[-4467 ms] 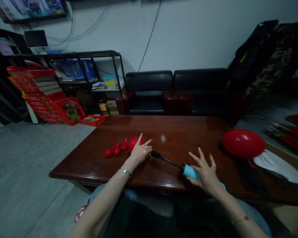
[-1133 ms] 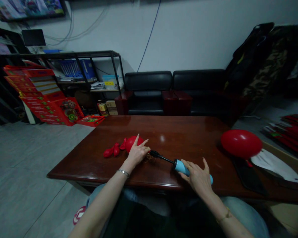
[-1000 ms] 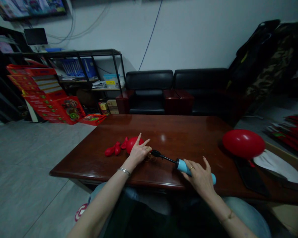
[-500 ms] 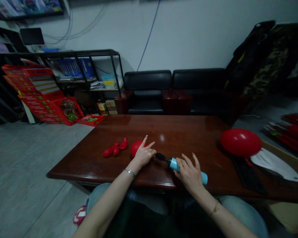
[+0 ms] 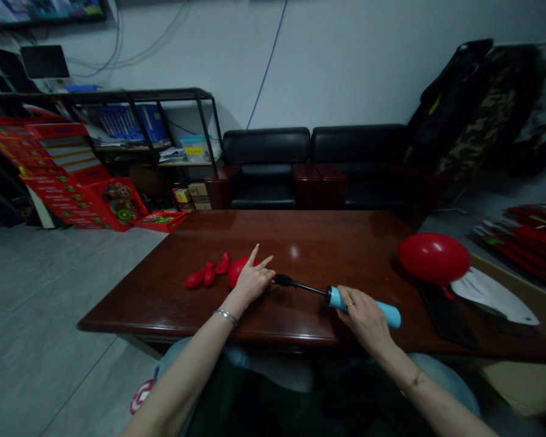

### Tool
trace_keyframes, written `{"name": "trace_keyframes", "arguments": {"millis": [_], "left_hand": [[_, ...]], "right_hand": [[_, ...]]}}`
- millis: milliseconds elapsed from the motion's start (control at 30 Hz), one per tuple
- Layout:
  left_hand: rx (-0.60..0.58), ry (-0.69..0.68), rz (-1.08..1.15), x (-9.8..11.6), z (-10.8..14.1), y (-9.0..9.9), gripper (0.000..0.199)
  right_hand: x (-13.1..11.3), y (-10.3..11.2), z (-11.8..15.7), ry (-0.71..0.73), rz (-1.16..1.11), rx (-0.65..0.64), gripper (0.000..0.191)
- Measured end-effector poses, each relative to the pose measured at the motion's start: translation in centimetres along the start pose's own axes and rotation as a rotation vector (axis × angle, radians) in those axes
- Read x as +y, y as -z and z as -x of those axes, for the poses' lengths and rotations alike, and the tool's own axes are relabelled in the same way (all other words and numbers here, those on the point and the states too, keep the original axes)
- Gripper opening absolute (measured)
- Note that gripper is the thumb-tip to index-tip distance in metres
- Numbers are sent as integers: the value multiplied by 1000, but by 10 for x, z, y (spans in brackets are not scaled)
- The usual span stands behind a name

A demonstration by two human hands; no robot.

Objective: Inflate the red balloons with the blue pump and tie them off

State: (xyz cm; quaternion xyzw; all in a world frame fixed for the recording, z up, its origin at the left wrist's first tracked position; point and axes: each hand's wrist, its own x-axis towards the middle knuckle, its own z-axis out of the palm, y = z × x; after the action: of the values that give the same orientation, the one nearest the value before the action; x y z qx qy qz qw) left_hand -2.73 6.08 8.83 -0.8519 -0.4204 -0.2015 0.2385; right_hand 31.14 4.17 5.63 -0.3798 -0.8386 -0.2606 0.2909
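Note:
My left hand (image 5: 253, 280) pinches the neck of a red balloon (image 5: 236, 272) against the black nozzle of a hand pump, with some fingers raised. Around the light blue barrel of the pump (image 5: 388, 314) my right hand (image 5: 363, 312) is closed. A black rod shows between nozzle and barrel. Left of the partly filled balloon lie several small red balloons (image 5: 208, 274) on the brown table (image 5: 300, 227). A large inflated red balloon (image 5: 434, 258) rests at the table's right side.
Beside the large balloon are a white object (image 5: 495, 295) and a dark flat object (image 5: 448, 315). Black sofas (image 5: 266, 149) stand behind the table. Red boxes (image 5: 73, 176) are stacked on the floor at the left, near a black shelf (image 5: 173, 95).
My right hand has moved right with the pump barrel, and the black rod now shows longer. The whole view has shifted slightly.

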Motion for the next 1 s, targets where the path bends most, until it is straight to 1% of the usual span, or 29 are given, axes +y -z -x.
{"name": "trace_keyframes", "arguments": {"millis": [100, 200, 267, 333, 467, 600, 767, 867, 1000], "left_hand": [[24, -11, 9, 15, -10, 0, 24], [35, 0, 23, 26, -15, -2, 24], [30, 22, 34, 26, -13, -2, 23], [16, 36, 41, 23, -10, -3, 22], [-12, 17, 46, 11, -4, -5, 23], [-42, 6, 43, -3, -2, -4, 24], [-47, 25, 34, -16, 3, 6, 23], [-22, 29, 37, -12, 1, 13, 24], [-1, 18, 38, 9, -8, 14, 25]], "right_hand": [[-15, -4, -18, 20, -21, 48, 41], [-32, -6, -36, 1, -10, 60, 39], [-40, -7, -43, -23, -8, 49, 36], [-44, -8, -44, -15, -9, 27, 34], [-39, -9, -37, 22, -19, -11, 37], [-19, -6, -21, 19, -15, -42, 40], [6, 0, 3, 2, -19, -2, 40], [7, 3, 4, -8, -36, 40, 40], [-11, 4, -16, -9, -63, 98, 36]]}}
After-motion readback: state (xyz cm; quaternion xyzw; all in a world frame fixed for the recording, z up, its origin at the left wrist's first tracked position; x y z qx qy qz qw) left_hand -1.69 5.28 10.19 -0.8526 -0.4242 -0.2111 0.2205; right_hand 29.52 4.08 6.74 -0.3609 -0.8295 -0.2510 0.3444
